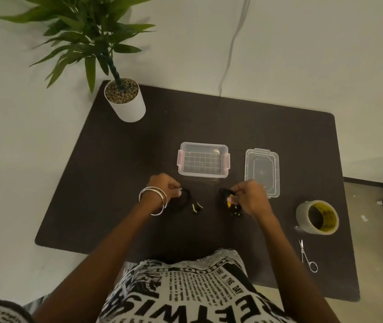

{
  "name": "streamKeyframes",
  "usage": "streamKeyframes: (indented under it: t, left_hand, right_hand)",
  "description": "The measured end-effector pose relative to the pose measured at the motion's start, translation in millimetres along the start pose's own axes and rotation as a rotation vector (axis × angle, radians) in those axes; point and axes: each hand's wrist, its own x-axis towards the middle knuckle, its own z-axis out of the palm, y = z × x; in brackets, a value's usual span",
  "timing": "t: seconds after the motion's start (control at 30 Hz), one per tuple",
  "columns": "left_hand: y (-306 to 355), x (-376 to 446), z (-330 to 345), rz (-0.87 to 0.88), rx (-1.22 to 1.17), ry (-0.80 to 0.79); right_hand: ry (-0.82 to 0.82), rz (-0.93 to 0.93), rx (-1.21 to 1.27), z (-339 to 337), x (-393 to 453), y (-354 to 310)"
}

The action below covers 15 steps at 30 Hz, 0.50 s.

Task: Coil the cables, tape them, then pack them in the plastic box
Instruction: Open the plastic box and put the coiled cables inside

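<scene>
Your left hand (162, 186) grips one black cable bundle (182, 201); your right hand (248, 194) pinches another (229, 201), both low over the bench near the plastic box (202, 174). Light, springy loops (likely to uncoil): hold across all turns.

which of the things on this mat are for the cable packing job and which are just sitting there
For the job:
left cable, gripped by left hand
right cable, gripped by right hand
plastic box, open
lid, beside the box
tape roll
scissors

Just lying about:
potted plant at the mat's far left corner
white cord on the wall
</scene>
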Motion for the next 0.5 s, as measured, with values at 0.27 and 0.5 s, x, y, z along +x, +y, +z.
streamKeyframes:
  t: [0.27,0.5]
  left_hand:
    - [40,-10,-47,0.092,-0.308,0.112]
    - [62,10,-55,0.241,-0.216,0.247]
  right_hand:
    - [0.124,-0.194,-0.062,-40,4,-47]
    - [-0.029,-0.343,-0.155,-64,4,-73]
